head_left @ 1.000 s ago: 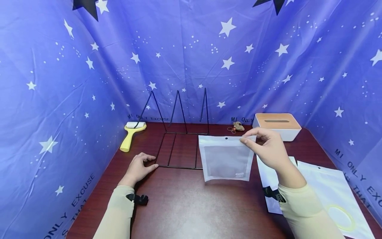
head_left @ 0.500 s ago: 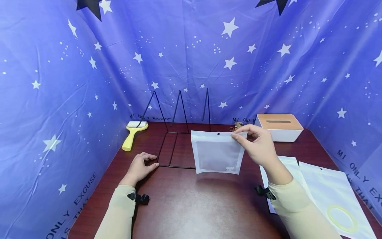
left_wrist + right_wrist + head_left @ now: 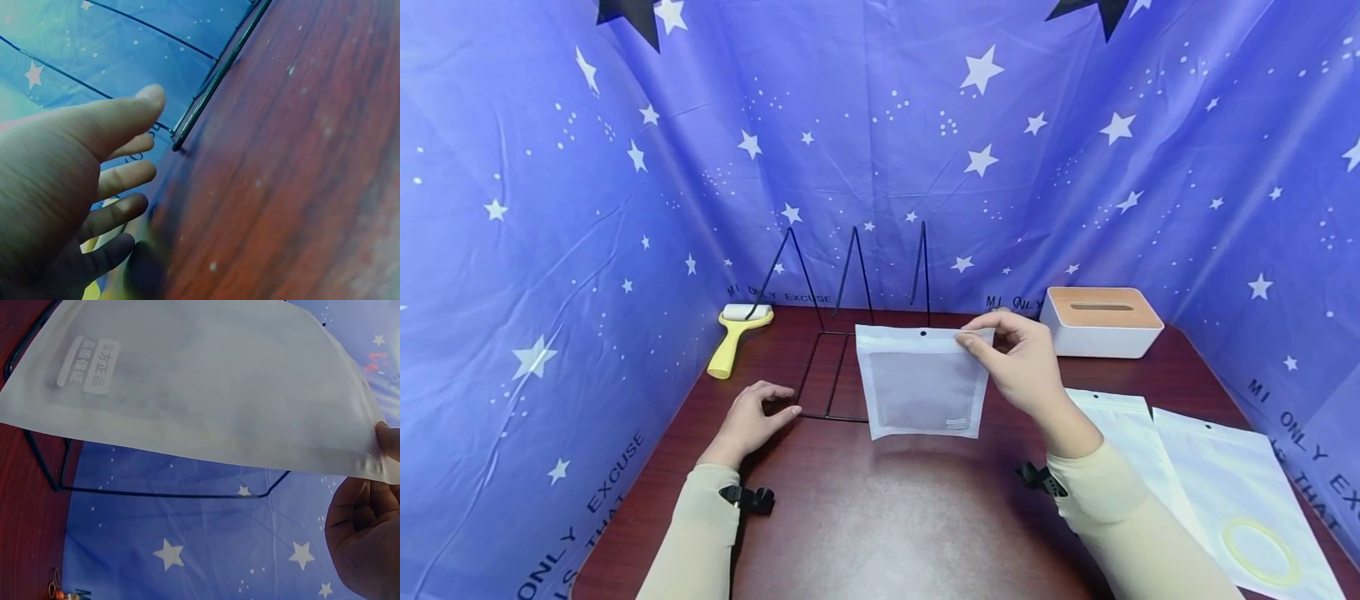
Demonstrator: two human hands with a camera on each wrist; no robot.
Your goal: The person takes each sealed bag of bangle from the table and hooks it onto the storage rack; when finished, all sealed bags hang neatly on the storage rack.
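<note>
three pouches [image 3: 923,387] [image 3: 1108,408] [image 3: 1202,467], two hands [image 3: 751,423] [image 3: 1024,360], one each: rack [image 3: 162,494], roller [image 3: 733,335], box [image 3: 1101,339], ring [image 3: 1246,523], trinket [image 3: 61,595]

White pouch [image 3: 922,392] farther left, hiding more black rack [image 3: 838,375]

Sticks the left arm [image 3: 696,525] and right arm [image 3: 1131,508] out in front. Has the left hand [image 3: 751,423] pretty low and relaxed, with a gap between the thumb [image 3: 122,122] and four gently bent fingers [image 3: 128,179]. Holds the right hand [image 3: 1018,364] a bit higher, angled in toward the middle. Pinches with the right thumb [image 3: 981,348] and index finger [image 3: 1000,321], right at the tips, and kinda curls the other fingers back toward the palm.
</note>
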